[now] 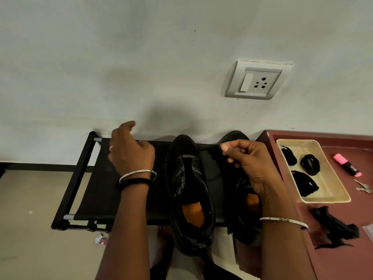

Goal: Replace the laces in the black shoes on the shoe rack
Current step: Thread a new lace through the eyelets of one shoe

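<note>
Toes of both black shoes point at the wall. The left shoe [189,188] and right shoe [235,136] stand side by side on the shoe rack [96,195], their long axes running from the person straight toward the wall and their heels overhanging the near edge. A black lace [210,146] stretches taut and level across the toe ends, crosswise to the shoes. The right hand [252,164] hovers over the right shoe, with thumb and forefinger pinched together on one end of the lace. The left hand [131,156] is over the rack's bare left part, its fingers curled, apparently round the other end, though black on black blurs the grip. On the maroon desk [353,265] to the right, a tray [339,199] holds coiled laces [309,164]. A pink highlighter [346,164], keys [363,187] and a loose heap of laces [335,227] lie nearby.
</note>
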